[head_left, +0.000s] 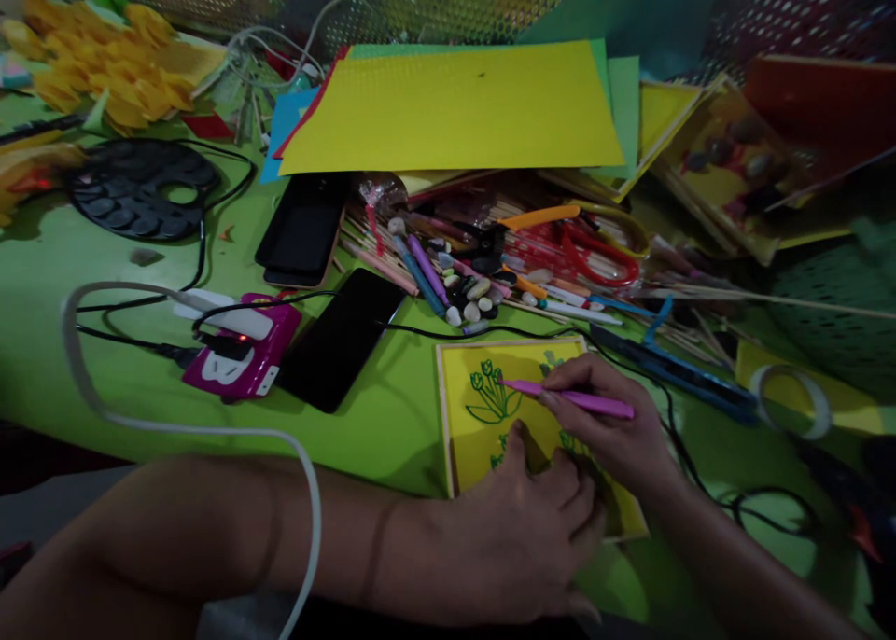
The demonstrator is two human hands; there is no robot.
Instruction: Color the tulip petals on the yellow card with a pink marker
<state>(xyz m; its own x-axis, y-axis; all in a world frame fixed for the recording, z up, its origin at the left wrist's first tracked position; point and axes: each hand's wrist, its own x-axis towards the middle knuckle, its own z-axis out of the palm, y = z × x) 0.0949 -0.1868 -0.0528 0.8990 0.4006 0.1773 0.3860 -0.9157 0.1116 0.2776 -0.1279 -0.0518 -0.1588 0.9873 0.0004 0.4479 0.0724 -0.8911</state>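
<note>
A green table [378,435] spans the view; its near edge is largely hidden by the person's arms, both cut off by the frame. Across its back lies a stack of coloured sheets, the yellow top sheet [455,108] covering most of those below and part of the clutter underneath. At the far right a dark green basket [840,276] runs out of view, its contents too dim to make out.

The left hand [525,528] lies with its fingers somewhat spread on a yellow panel [458,435] with a pale border, which rests on the table in front of the person. This hand hides much of the panel's lower part. The right hand [609,425], fingers drawn narrow, holds a pink pen [595,402] over the panel and partly covers a drawing near its upper right.

A black palette [140,187] lies at the left; a black phone [343,341] is beside a magenta power strip [245,355], whose sockets are partly masked by plugs. A white cable [313,519] passes in front of the left forearm.

Smaller still, pebbles [480,290] mingle with sticks and pens. The pen's tip meets the green flower drawing [494,399] in the picture; whether it touches the surface cannot be told.
</note>
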